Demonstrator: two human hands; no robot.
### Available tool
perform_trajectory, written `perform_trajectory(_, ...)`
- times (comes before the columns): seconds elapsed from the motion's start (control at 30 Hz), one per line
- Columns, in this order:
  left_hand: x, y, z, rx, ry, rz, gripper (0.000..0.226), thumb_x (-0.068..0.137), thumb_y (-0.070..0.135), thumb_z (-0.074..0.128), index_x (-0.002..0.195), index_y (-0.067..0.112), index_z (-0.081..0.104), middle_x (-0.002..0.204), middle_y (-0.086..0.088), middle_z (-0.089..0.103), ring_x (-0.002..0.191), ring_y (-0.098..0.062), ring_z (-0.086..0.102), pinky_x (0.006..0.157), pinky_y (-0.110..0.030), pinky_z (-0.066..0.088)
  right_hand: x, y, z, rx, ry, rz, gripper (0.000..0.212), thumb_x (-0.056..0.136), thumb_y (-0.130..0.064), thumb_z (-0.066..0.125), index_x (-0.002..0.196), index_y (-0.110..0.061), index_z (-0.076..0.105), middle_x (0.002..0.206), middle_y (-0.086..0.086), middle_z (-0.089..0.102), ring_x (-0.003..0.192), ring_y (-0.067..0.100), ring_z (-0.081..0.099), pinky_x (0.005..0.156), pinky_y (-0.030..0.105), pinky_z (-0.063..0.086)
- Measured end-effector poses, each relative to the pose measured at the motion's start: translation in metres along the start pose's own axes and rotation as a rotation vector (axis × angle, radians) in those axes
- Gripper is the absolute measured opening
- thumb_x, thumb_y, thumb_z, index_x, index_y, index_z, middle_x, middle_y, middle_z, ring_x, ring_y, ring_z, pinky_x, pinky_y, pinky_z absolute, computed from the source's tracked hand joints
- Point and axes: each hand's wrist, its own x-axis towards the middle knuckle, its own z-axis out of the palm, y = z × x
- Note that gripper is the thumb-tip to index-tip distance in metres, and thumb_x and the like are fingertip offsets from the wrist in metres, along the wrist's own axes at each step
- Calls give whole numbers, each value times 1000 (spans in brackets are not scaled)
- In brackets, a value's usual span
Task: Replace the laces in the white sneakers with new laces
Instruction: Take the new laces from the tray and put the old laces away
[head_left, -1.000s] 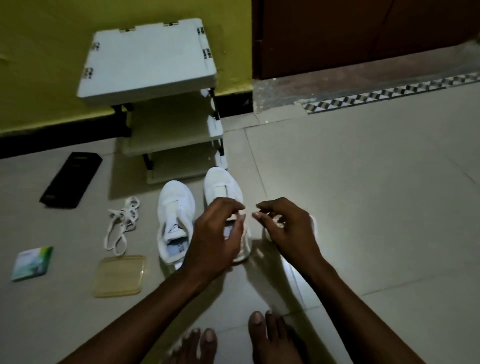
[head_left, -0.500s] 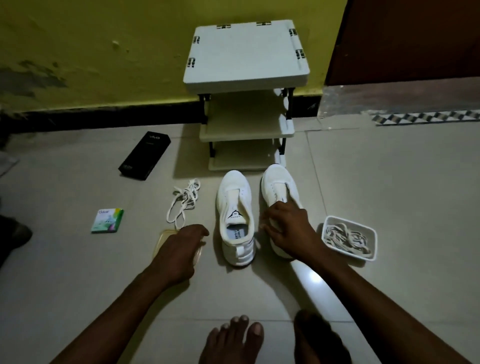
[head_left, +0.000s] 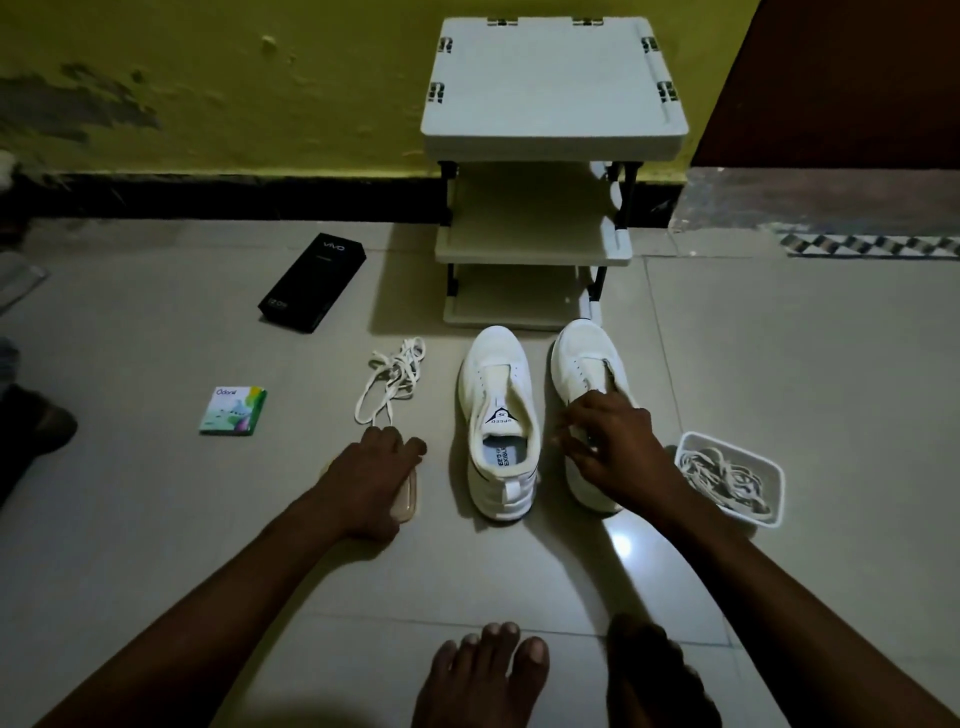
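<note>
Two white sneakers stand side by side on the tiled floor, toes away from me, with no laces in their eyelets. My right hand (head_left: 610, 447) grips the right sneaker (head_left: 582, 358) at its opening, fingers curled over the tongue and collar. The left sneaker (head_left: 498, 415) stands untouched. My left hand (head_left: 371, 478) lies on a flat yellowish plastic lid (head_left: 408, 501), fingers curled over its far edge. A loose bundle of white laces (head_left: 389, 376) lies just beyond that hand. More laces fill a small white container (head_left: 769, 462) right of the sneakers.
A white three-tier shoe rack (head_left: 550, 88) stands against the yellow wall just behind the sneakers. A black phone box (head_left: 311, 283) and a small green packet (head_left: 234, 410) lie to the left. My bare feet (head_left: 483, 675) are at the bottom edge.
One second ago both hands hovered together over the right sneaker. Since then my left hand has gone left onto the lid and my right hand has settled on the right sneaker; the view shifted left.
</note>
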Motion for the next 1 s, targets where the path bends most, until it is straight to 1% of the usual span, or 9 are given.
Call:
perform_trajectory(0.13, -17, 0, -30, -397, 71, -55, 104, 55, 54, 82, 146, 30, 37, 131, 4, 36, 123, -17, 40, 98, -33, 48, 2, -12, -5, 99, 38, -55, 25, 86, -35, 67, 105, -21, 73, 101, -2, 66, 97, 19, 60, 77, 48, 53)
perform_trajectory(0.23, -28, 10, -69, -831, 231, -11, 91, 60, 41, 88, 142, 31, 49, 125, 5, 42, 117, -6, 51, 96, -24, 52, 2, -33, -14, 304, 9, -41, 43, 81, -48, 74, 117, -25, 70, 113, -9, 65, 108, 7, 60, 87, 37, 54)
perform_trajectory(0.33, -28, 37, -106, -1259, 341, 135, 73, 71, 15, 88, 138, 16, 58, 132, -8, 53, 120, -16, 59, 92, -25, 55, 2, -56, -26, 529, -128, -14, 75, 73, -40, 89, 139, -35, 54, 137, -17, 56, 131, 3, 51, 99, 27, 50)
perform_trajectory(0.43, -16, 70, -126, -1475, 398, 246, 71, 72, 18, 80, 137, 2, 55, 132, -13, 60, 122, -27, 62, 95, -32, 53, 4, -65, -37, 737, -249, 21, 102, 68, -24, 93, 151, -39, 36, 150, -14, 47, 140, 3, 42, 105, 36, 49)
perform_trajectory(0.5, -2, 88, -130, -1520, 398, 284, 72, 73, 17, 79, 137, -2, 52, 135, -22, 58, 126, -33, 60, 98, -36, 53, 2, -59, -49, 811, -214, 63, 100, 68, -15, 93, 150, -33, 40, 144, -6, 54, 133, 12, 53, 102, 43, 52)
perform_trajectory(0.63, 26, 118, -128, -1376, 309, 341, 77, 70, 16, 88, 138, 4, 53, 138, -18, 54, 130, -27, 58, 106, -42, 51, -16, -19, -81, 598, -111, 119, 92, 64, -22, 96, 144, -28, 52, 133, -10, 62, 120, 10, 61, 96, 39, 56)
perform_trajectory(0.7, 39, 137, -126, -1166, 277, 376, 80, 69, 17, 92, 138, 10, 53, 138, -6, 54, 130, -18, 57, 105, -37, 52, -32, 9, -97, 429, -103, 127, 95, 59, -32, 98, 143, -29, 53, 134, -16, 60, 121, 4, 59, 97, 34, 54)
perform_trajectory(0.8, 64, 177, -124, -708, 287, 485, 86, 67, 42, 91, 138, 15, 51, 131, 3, 52, 118, -9, 56, 101, -30, 51, -63, 54, -119, 313, -89, 184, 95, 53, -26, 99, 138, -26, 57, 135, -16, 60, 121, 0, 57, 100, 29, 50)
perform_trajectory(1.0, 112, 267, -110, -87, 189, 571, 77, 72, 56, 80, 127, 12, 49, 123, -6, 46, 108, -22, 52, 74, -36, 50, -102, 103, -128, -47, -156, 361, 101, 49, -52, 80, 143, -33, 46, 140, -13, 52, 126, 14, 53, 103, 48, 44)
